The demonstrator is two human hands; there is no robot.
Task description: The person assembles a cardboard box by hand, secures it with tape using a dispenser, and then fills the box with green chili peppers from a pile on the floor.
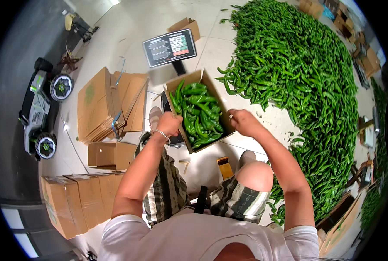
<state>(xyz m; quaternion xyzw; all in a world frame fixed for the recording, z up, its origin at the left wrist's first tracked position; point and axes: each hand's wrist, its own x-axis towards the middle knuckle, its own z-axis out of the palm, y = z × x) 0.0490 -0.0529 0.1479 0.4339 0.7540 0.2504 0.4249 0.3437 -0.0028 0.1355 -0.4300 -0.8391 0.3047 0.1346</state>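
An open cardboard box (pixel 216 98) holding green peppers (pixel 199 111) is tilted before me, over or on the platform of a digital scale, whose display head (pixel 170 48) stands behind it. My left hand (pixel 169 124), with a bracelet at the wrist, grips the box's left side near the front. On the opposite side, my right hand (pixel 243 122) has its fingers curled on the box's right edge. A large heap of green peppers (pixel 288 55) spreads over the floor to the right. The undersides of both hands are hidden.
Flattened cardboard boxes (pixel 97 104) are stacked at the left, beside an empty open box (pixel 105 155) and taped cartons (pixel 86 199). A toy car (pixel 40 107) lies further left. Between my feet are a yellow-and-black object (pixel 225 167) and a small tool (pixel 185 164).
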